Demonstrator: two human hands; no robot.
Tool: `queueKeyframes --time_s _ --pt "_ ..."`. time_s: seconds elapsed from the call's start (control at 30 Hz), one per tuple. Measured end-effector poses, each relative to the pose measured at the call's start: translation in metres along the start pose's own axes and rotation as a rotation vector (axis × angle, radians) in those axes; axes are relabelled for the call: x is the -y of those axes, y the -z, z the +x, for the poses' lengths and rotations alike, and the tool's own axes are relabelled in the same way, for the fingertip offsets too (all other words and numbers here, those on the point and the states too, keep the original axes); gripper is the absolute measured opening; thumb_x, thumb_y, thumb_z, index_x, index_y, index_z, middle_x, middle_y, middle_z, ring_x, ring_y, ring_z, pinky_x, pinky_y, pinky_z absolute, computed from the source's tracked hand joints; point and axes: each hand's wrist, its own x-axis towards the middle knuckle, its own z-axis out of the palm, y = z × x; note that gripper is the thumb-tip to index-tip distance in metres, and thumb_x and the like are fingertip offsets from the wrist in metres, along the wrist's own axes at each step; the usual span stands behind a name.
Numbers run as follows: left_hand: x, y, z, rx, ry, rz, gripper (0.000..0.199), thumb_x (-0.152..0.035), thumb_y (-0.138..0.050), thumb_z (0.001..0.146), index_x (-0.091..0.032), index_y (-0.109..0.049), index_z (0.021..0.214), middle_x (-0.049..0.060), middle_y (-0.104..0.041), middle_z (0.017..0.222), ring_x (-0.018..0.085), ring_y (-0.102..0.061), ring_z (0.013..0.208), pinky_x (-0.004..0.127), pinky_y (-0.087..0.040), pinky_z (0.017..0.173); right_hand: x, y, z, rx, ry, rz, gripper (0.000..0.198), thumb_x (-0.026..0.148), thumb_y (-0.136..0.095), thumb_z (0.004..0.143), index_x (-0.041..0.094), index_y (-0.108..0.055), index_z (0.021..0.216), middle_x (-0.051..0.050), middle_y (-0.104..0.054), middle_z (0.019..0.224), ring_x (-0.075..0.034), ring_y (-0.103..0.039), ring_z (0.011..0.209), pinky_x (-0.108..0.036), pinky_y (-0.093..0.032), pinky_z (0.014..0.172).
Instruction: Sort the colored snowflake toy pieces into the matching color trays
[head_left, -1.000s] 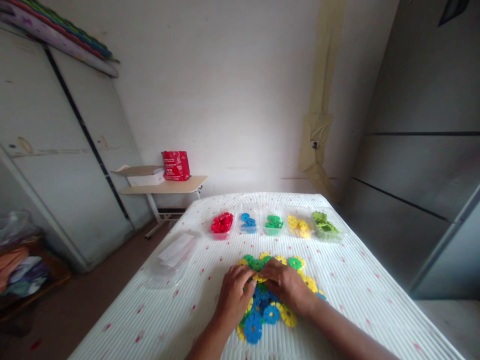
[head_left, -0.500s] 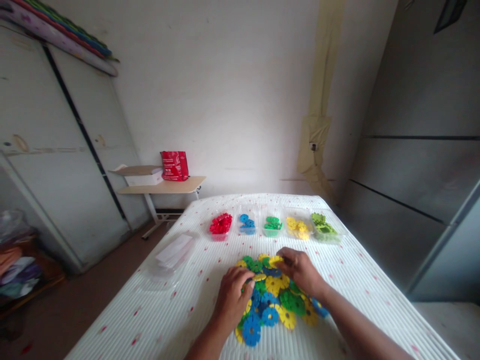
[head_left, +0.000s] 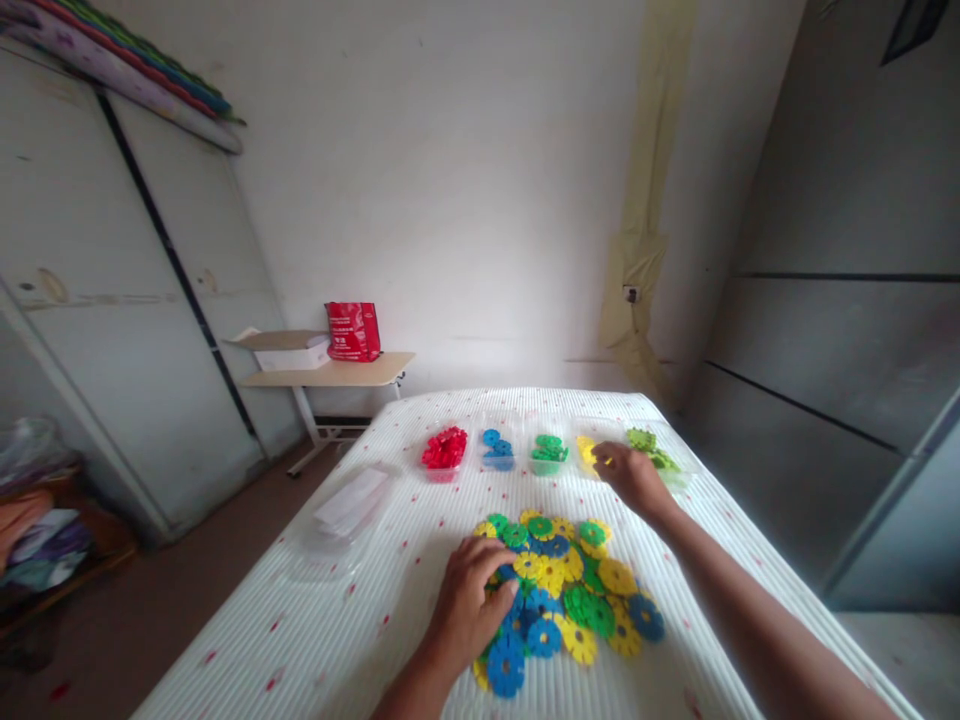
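Yellow, green and blue notched plastic discs lie in a loose pile on the table. My left hand rests at the pile's left edge, thumb and fingers apart, with nothing gripped between them. Over the clear tub of yellow discs, my right hand has its fingers bent around a yellow disc, partly hidden by the fingers. That hand covers much of the yellow tub. Beside it stands a tub of light green pieces.
More clear tubs in the row hold red pieces, blue discs and green discs. Clear plastic lids or bags lie at left on the white quilted cloth. A side table bears a red bag.
My right hand has moved from the pile, away from me, to the yellow tub with a yellow disc. My left hand no longer holds the yellow disc it had and stays by the pile.
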Motion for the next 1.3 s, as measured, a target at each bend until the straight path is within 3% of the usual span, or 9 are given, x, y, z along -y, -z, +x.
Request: queueKeyframes --time_s 0.13,0.23,0.33,0.43,0.6,0.93,1.1,1.2,1.3 --pt "0.000 0.001 -0.001 0.006 -0.012 -0.010 0.030 -0.026 -0.061 0.071 -0.022 -0.064 0.101 0.008 -0.061 0.103 0.025 -0.054 0.102 0.043 -0.043 0.091 0.001 -0.003 -0.029 0.161 0.073 0.010 0.025 0.011 -0.045 0.070 0.018 -0.068 0.076 -0.003 -0.069 0.071 -0.015 -0.062 0.063 -0.023 -0.046 0.061" --pt "0.001 0.000 -0.001 0.008 -0.031 0.008 0.033 -0.028 -0.061 0.070 -0.023 -0.064 0.103 0.008 -0.061 0.106 0.026 -0.053 0.104 0.045 -0.042 0.091 -0.004 -0.006 -0.047 0.293 0.118 -0.001 0.028 0.011 -0.046 0.071 0.018 -0.069 0.087 -0.006 -0.069 0.086 -0.014 -0.062 0.066 -0.024 -0.047 0.065" --pt "0.002 -0.001 -0.001 0.004 -0.042 0.034 0.034 -0.030 -0.062 0.070 -0.023 -0.065 0.103 0.008 -0.061 0.107 0.026 -0.053 0.104 0.045 -0.043 0.091 -0.009 -0.014 -0.057 0.373 0.143 -0.012 0.032 0.016 -0.050 0.074 0.021 -0.066 0.101 -0.009 -0.062 0.112 -0.016 -0.063 0.079 -0.027 -0.048 0.074" --pt "0.004 -0.002 -0.001 -0.013 -0.028 0.054 0.031 -0.029 -0.060 0.072 -0.023 -0.066 0.102 0.008 -0.062 0.106 0.026 -0.055 0.102 0.044 -0.045 0.089 -0.014 -0.023 -0.060 0.408 0.159 -0.027 0.030 0.016 -0.050 0.074 0.023 -0.068 0.098 -0.008 -0.061 0.112 -0.019 -0.060 0.095 -0.029 -0.045 0.085" --pt "0.008 -0.004 0.000 -0.053 0.015 0.070 0.026 -0.025 -0.057 0.074 -0.022 -0.066 0.097 0.009 -0.063 0.103 0.024 -0.056 0.100 0.041 -0.047 0.089 -0.025 -0.023 -0.058 0.418 0.104 -0.070 0.026 0.012 -0.049 0.070 0.021 -0.068 0.086 -0.004 -0.064 0.090 -0.015 -0.060 0.082 -0.023 -0.044 0.074" --pt "0.013 -0.004 -0.001 -0.038 0.019 0.063 0.026 -0.020 -0.054 0.075 -0.021 -0.065 0.098 0.009 -0.062 0.104 0.023 -0.056 0.101 0.041 -0.046 0.090 -0.054 -0.008 -0.059 0.372 -0.056 -0.148 0.023 0.011 -0.054 0.064 0.019 -0.066 0.082 -0.004 -0.066 0.088 -0.016 -0.060 0.077 -0.022 -0.042 0.067" --pt "0.012 -0.004 0.000 -0.056 0.029 0.056 0.028 -0.017 -0.053 0.073 -0.021 -0.066 0.097 0.009 -0.063 0.103 0.023 -0.057 0.100 0.041 -0.047 0.089 -0.067 0.005 -0.061 0.336 -0.163 -0.219 0.009 0.016 -0.056 0.067 0.017 -0.064 0.072 -0.004 -0.064 0.071 -0.016 -0.059 0.064 -0.023 -0.041 0.056" --pt "0.012 -0.004 0.000 -0.067 0.028 0.049 0.028 -0.017 -0.053 0.073 -0.021 -0.066 0.097 0.009 -0.063 0.102 0.023 -0.057 0.099 0.041 -0.047 0.089 -0.063 0.011 -0.061 0.311 -0.187 -0.235 0.015 0.014 -0.053 0.069 0.017 -0.065 0.078 -0.007 -0.066 0.079 -0.018 -0.061 0.069 -0.025 -0.043 0.059" --pt "0.013 -0.005 0.000 -0.078 0.020 0.044 0.027 -0.018 -0.053 0.073 -0.022 -0.067 0.096 0.008 -0.064 0.102 0.023 -0.057 0.099 0.040 -0.048 0.088 -0.049 0.006 -0.060 0.309 -0.109 -0.172 0.035 0.010 -0.052 0.068 0.022 -0.064 0.099 -0.005 -0.065 0.101 -0.018 -0.061 0.088 -0.026 -0.045 0.075"
